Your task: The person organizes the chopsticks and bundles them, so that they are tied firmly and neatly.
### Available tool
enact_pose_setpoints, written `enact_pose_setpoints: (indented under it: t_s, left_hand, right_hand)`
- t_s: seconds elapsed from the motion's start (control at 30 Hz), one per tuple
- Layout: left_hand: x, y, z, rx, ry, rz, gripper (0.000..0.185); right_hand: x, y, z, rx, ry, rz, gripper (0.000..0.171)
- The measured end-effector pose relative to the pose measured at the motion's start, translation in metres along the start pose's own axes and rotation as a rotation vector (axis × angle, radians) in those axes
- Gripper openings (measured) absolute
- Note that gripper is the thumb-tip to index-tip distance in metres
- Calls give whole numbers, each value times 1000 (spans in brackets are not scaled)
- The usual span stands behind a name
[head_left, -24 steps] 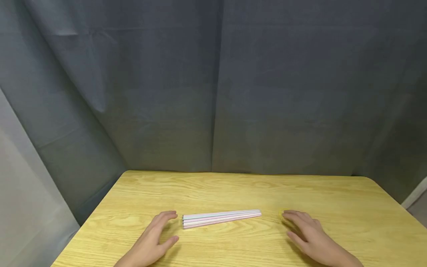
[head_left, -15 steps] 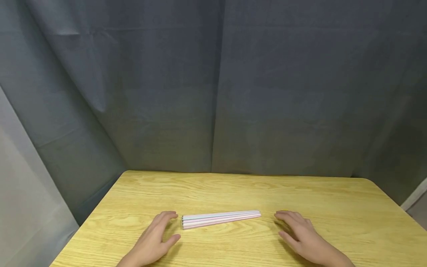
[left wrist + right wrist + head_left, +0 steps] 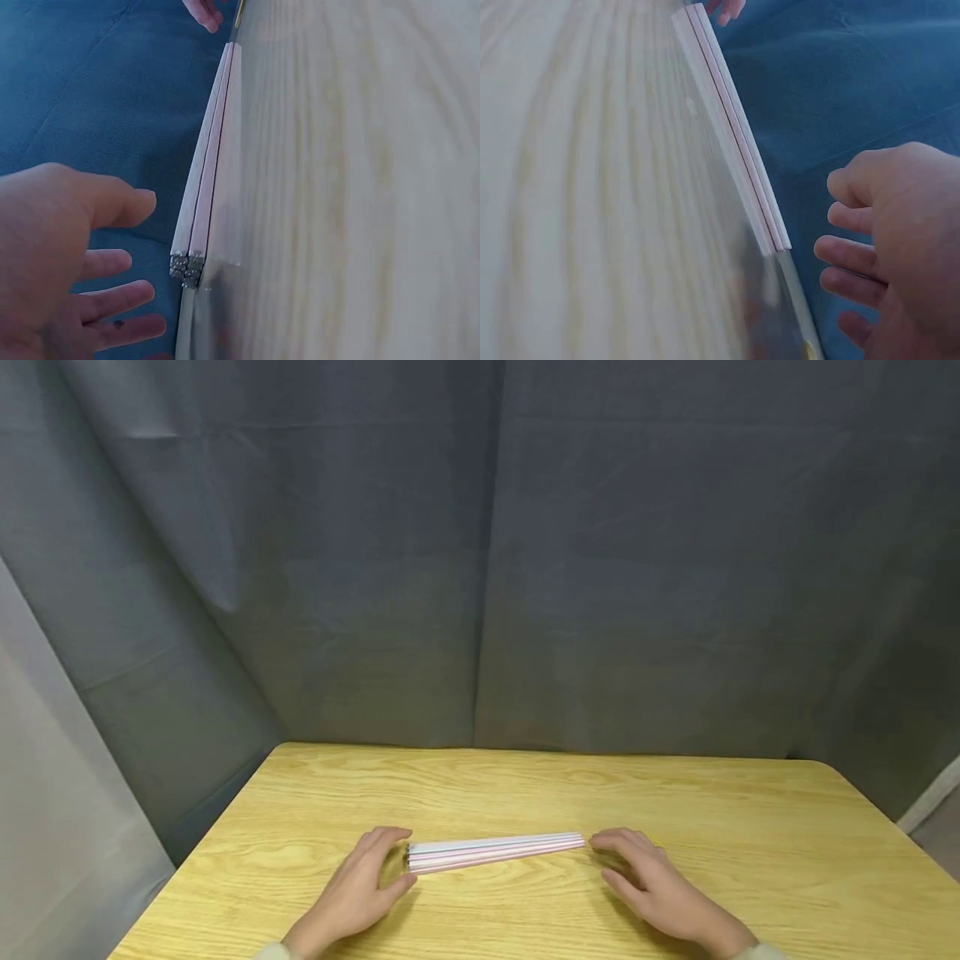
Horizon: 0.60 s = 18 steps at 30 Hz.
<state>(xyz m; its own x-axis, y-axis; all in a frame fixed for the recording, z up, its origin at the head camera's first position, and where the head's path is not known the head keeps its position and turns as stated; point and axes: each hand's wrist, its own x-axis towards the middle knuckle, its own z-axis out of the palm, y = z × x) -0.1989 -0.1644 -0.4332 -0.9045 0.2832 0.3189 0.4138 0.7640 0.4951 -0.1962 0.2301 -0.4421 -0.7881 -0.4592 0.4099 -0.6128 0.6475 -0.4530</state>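
Note:
A bundle of slim whitish sticks (image 3: 495, 852) with pink and dark lines lies across the table, its dark, glittery ends to the left. My left hand (image 3: 358, 885) is at that end, thumb and forefinger spread on either side of it; the left wrist view has the fingers (image 3: 120, 300) apart from the sticks. On the other side my right hand (image 3: 652, 885) hovers with loosely bent fingers, the forefinger tip right at the plain end. Neither hand holds anything. A small yellow thing (image 3: 660, 846) shows partly behind the right hand, mostly hidden.
The wood-grain table (image 3: 480, 785) has rounded far corners. Behind it hangs a dark grey curtain (image 3: 375, 568), and a pale panel (image 3: 60, 793) stands at the left. Light sleeve cuffs (image 3: 757, 952) show at the bottom.
My right hand has moved left to the plain end of the sticks, from beside the yellow thing. The left hand has edged right, around the dark end. The sticks have barely shifted.

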Motion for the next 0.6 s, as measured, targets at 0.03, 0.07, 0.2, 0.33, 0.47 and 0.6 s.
enact_pose_setpoints:
  t_s: [0.03, 0.07, 0.2, 0.33, 0.47, 0.6]
  left_hand:
    - [1, 0, 1, -7, -5, 4, 50]
    - [2, 1, 1, -11, -7, 11, 50]
    - [7, 1, 5, -15, -3, 40, 52]
    - [10, 1, 9, -26, -8, 62, 52]
    - [13, 0, 12, -34, -17, 75, 50]
    - [14, -2, 15, -39, -24, 90, 48]
  right_hand:
    - [1, 1, 2, -1, 4, -14, 31]
    - [2, 3, 3, -1, 8, -27, 31]
    - [6, 7, 8, 17, 20, -32, 31]
    - [11, 8, 10, 49, 16, -52, 29]
    - [15, 9, 13, 89, 3, -43, 29]
    - [18, 12, 15, 148, -14, 6, 28]
